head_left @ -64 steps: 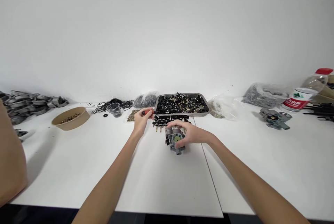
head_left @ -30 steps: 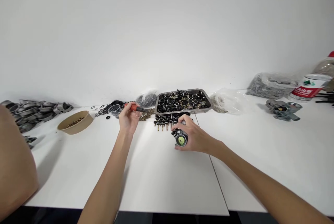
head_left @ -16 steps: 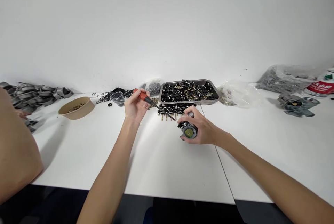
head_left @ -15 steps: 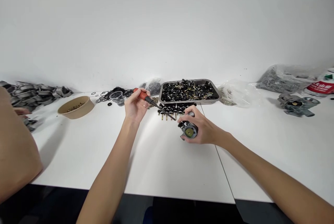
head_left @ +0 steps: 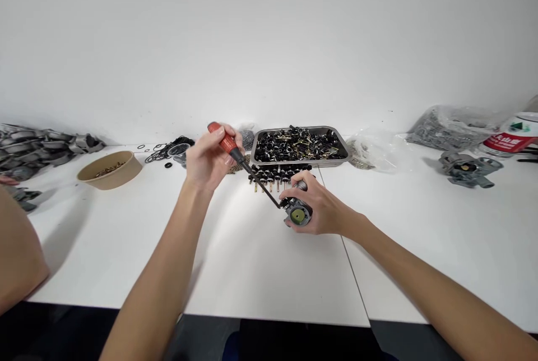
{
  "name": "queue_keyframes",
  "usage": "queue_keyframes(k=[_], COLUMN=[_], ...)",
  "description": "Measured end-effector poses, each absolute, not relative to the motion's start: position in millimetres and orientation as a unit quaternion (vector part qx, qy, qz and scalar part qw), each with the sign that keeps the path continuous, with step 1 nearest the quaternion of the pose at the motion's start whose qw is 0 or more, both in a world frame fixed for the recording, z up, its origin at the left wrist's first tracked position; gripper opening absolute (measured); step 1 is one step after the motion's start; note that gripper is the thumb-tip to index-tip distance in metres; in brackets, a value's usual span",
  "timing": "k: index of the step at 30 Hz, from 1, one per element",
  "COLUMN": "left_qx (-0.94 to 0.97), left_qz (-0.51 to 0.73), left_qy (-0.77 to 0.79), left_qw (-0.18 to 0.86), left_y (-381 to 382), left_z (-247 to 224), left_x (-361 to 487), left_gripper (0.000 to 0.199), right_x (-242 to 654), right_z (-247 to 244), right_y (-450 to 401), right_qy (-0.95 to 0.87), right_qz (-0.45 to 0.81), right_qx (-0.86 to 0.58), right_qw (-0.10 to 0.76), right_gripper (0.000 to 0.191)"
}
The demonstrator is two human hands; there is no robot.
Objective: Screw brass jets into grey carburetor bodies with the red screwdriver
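My left hand (head_left: 212, 159) is closed around the red handle of a screwdriver (head_left: 227, 141). The dark shaft slants down to the right, its tip at the near-left side of a carburetor (head_left: 297, 214); whether it touches cannot be made out. My right hand (head_left: 317, 204) grips this grey metal carburetor from the right, above the white table. A round brass-coloured disc shows in its opening, and black parts sit at its upper left. Behind it lie rows of small black parts with brass pins (head_left: 273, 175), below a metal tray (head_left: 348, 154) heaped with similar pieces.
Left are a tan bowl (head_left: 103, 181) of brass pieces, black rings (head_left: 162, 152), a clear cup (head_left: 179, 151) and piled grey castings (head_left: 33, 148). A co-worker's arm (head_left: 19, 249) reaches in there. Right are plastic bags (head_left: 386, 153), another carburetor (head_left: 468, 169) and a red-labelled bottle (head_left: 508, 139).
The screwdriver now points more steeply down, with its handle raised and its tip lower beside the carburetor. My left hand has moved up and left. The whole view has shifted slightly.
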State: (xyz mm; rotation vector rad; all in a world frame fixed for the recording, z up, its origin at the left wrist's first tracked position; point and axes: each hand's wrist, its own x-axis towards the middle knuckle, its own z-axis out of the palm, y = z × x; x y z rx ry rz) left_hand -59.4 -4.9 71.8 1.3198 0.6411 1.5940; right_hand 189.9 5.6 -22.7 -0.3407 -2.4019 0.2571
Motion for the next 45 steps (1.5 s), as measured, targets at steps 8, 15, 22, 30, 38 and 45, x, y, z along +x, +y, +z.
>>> queue_keyframes(k=[8, 15, 22, 30, 38, 45], left_qx=[0.692, 0.497, 0.29, 0.411, 0.429, 0.436], left_qz=[0.588, 0.709, 0.819, 0.747, 0.732, 0.727], left_qy=[0.277, 0.417, 0.491, 0.523, 0.529, 0.53], left_qw=[0.315, 0.277, 0.069, 0.004, -0.002, 0.001], left_y=[-17, -14, 27, 15, 17, 16], left_z=[148, 81, 30, -3, -4, -5], left_x=[-37, -128, -143, -112, -117, -116], left_gripper=[0.019, 0.037, 0.033, 0.032, 0.03, 0.03], right_x=[190, 190, 190, 190, 193, 198], right_z=[-24, -24, -25, -26, -18, -11], right_y=[7, 5, 6, 3, 2, 6], right_qy=[-0.92, -0.927, -0.924, -0.908, -0.881, -0.875], right_qz=[0.113, 0.112, 0.119, 0.248, 0.369, 0.395], right_qx=[-0.134, -0.134, -0.138, -0.151, -0.196, -0.207], right_qw=[0.351, 0.33, 0.336, 0.302, 0.224, 0.189], right_gripper=[0.039, 0.037, 0.038, 0.043, 0.054, 0.07])
